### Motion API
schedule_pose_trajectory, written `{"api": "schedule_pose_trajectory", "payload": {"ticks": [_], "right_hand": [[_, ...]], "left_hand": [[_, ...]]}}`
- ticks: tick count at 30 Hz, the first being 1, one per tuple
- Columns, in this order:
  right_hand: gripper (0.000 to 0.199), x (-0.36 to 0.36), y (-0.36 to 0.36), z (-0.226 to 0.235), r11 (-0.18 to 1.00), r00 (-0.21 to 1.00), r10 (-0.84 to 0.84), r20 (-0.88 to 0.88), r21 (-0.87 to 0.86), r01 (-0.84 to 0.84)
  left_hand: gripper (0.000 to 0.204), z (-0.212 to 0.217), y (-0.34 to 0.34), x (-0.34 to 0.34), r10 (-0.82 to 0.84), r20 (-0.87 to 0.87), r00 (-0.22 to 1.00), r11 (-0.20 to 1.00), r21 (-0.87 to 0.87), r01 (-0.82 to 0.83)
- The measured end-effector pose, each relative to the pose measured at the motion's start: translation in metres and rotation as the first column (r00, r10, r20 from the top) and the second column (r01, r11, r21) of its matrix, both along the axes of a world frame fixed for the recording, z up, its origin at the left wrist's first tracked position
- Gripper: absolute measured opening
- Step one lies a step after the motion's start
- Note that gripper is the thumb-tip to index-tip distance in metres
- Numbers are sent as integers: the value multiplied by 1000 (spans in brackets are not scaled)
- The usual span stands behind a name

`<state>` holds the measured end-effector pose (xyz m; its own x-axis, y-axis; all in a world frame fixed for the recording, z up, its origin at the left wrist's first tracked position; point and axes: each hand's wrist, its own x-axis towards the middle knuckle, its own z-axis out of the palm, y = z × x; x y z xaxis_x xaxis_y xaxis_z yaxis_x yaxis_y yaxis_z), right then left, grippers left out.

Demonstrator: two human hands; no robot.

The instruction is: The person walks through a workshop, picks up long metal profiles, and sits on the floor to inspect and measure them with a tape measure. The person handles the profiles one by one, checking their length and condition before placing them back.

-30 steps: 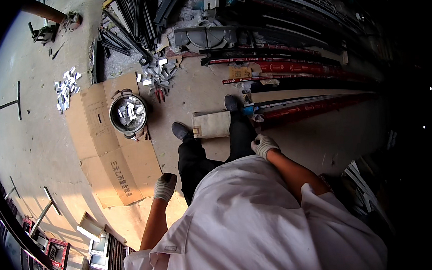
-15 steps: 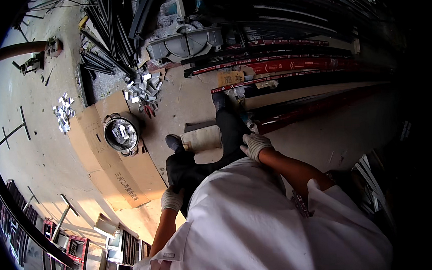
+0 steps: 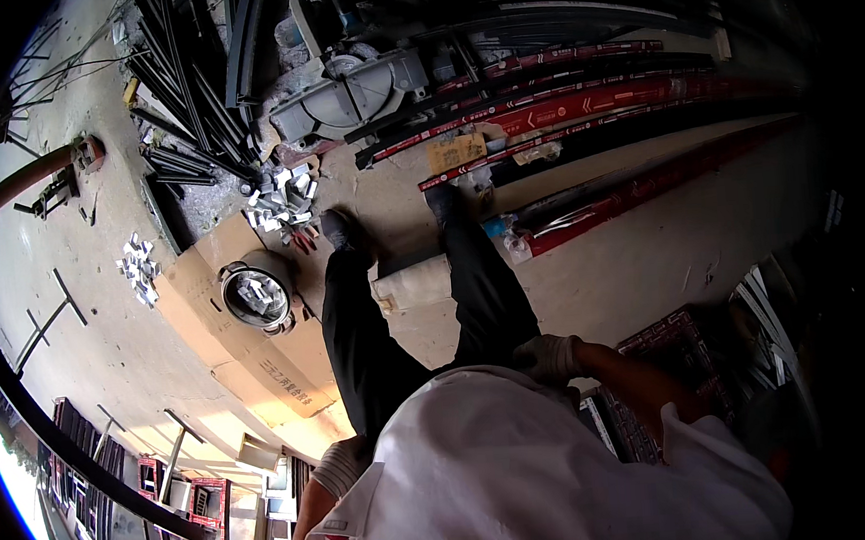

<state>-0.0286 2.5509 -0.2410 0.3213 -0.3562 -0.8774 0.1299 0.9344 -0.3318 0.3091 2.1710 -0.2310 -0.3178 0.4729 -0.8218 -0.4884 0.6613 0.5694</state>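
Note:
My left hand, in a pale knitted glove, lies against the dark trousers at my left hip, partly hidden by the white shirt. My right hand, gloved the same way, rests on my right upper thigh. Both hands look open and hold nothing that I can see; the fingertips are in shadow. Ahead and to the left, a metal pot full of short cut pieces stands on a flattened cardboard sheet. Beyond it lies a pile of silvery cut pieces with red-handled pliers beside it.
A grey saw base stands ahead, with dark profiles to its left. Long red-wrapped profiles lie ahead right. A low pale block sits by my legs. More silvery pieces lie far left, near a curved dark bar.
I have risen from a seated posture, and my legs are straighter. Both hands have drawn back along the thighs toward my hips. My left foot has moved forward, beside the pliers.

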Motion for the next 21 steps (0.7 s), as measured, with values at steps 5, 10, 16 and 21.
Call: {"api": "schedule_pose_trajectory", "payload": {"ticks": [5, 10, 16, 21], "right_hand": [[41, 6, -37, -65, 960, 962, -233, -140, 122, 250], [21, 2, -101, -284, 553, 451, -784, -427, -148, 820], [35, -47, -170, -554, 214, 243, -911, -334, 121, 969], [69, -89, -213, -647, -153, -65, -893, -445, 164, 974]], "left_hand": [[29, -51, -43, -86, -110, 260, 959, 992, 84, 91], [21, -173, -80, -198, 344, 118, 932, 939, -74, -337], [19, -354, -79, -279, 546, -206, 812, 804, -144, -577], [22, -454, -75, -303, 376, -355, 856, 871, -178, -457]]}}
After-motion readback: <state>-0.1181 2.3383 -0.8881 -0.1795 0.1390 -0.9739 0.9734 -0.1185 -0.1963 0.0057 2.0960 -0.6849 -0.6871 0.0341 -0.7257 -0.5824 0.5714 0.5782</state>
